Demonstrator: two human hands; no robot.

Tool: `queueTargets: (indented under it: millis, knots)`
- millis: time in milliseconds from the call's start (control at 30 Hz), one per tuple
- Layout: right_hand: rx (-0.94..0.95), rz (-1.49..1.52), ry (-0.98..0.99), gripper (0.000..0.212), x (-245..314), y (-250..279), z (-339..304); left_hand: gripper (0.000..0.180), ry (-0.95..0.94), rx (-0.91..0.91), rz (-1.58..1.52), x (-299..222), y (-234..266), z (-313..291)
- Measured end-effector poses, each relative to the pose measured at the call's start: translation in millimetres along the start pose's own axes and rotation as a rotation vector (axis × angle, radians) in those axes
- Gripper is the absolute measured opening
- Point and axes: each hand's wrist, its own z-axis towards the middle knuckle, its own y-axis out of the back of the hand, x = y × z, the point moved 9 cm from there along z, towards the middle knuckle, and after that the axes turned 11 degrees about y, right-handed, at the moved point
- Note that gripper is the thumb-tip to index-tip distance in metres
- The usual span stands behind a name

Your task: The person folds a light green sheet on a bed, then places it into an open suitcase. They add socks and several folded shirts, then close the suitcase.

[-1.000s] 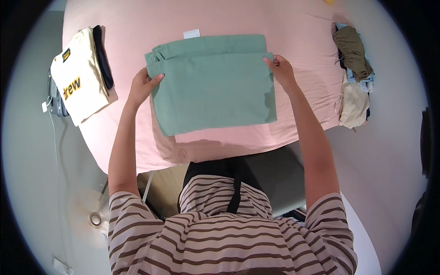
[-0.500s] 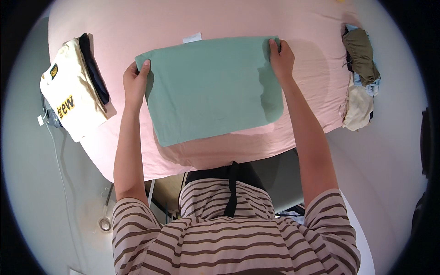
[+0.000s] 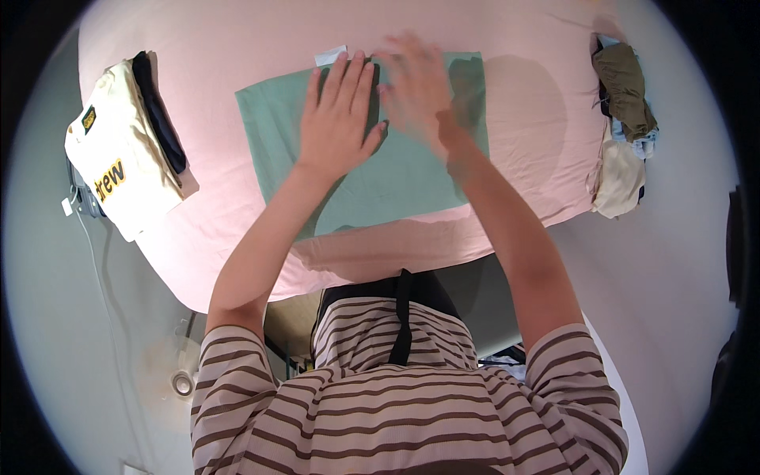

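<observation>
Leaning over a pink sheet (image 3: 538, 178), with both bare arms stretched forward and with hands close together over a folded green cloth (image 3: 396, 184). Showing the cloth at centre, lying flat on the sheet in front of the body, with both far corners in plain sight and with the near left part crossed by a forearm. Laying the left hand (image 3: 338, 131) palm down on the cloth, a little left of its middle, with fingers straight toward the far edge and thumb angled out to the right; flat and unclenched, without a pinch on the fabric. Holding the right hand (image 3: 418, 95) just beside it, over the far part of the cloth, with fingers extended and likewise unclenched. Blurred at those fingers; cannot tell light contact from a slight hover. Showing also a small white tag (image 3: 327, 58) at the far edge, near the left fingertips. Flanked on the left by a cream shirt (image 3: 134, 154) with printed lettering, beside a dark garment (image 3: 158, 115). Flanked on the right, well apart, by a brown garment (image 3: 624, 83) over light blue fabric (image 3: 650, 144), with a beige garment (image 3: 620, 182) nearer the body. Dressed in a striped shirt (image 3: 396, 416).
</observation>
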Motion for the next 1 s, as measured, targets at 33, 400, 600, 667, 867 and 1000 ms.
queueTargets:
  millis: [33, 400, 600, 667, 867, 1000]
  knots:
    - [0.032, 0.024, 0.055, 0.056, 19, -7, 5, 0.072, 0.032, 0.003, 0.03, 5, -23, -12]
    - [0.089, -0.257, -0.299, 0.048, -147, -5, -159, 0.084, 0.475, -0.096, -0.058, 107, -18, -103]
    - [-0.174, 1.073, -1.146, 0.025, -106, -2, -266, 0.04, 0.895, 0.021, -0.836, 116, -5, -207]
    - [-0.092, 1.116, -1.11, 0.029, -61, -5, -277, 0.03, 0.996, -0.074, -1.111, 93, -10, -229]
    - [0.103, 0.836, -0.868, 0.045, -38, 17, -248, 0.021, 1.042, -0.193, -1.111, 93, -19, -244]
    - [0.266, 0.527, -0.752, 0.056, -51, 24, -237, 0.02, 0.956, -0.24, -1.012, 100, -5, -242]
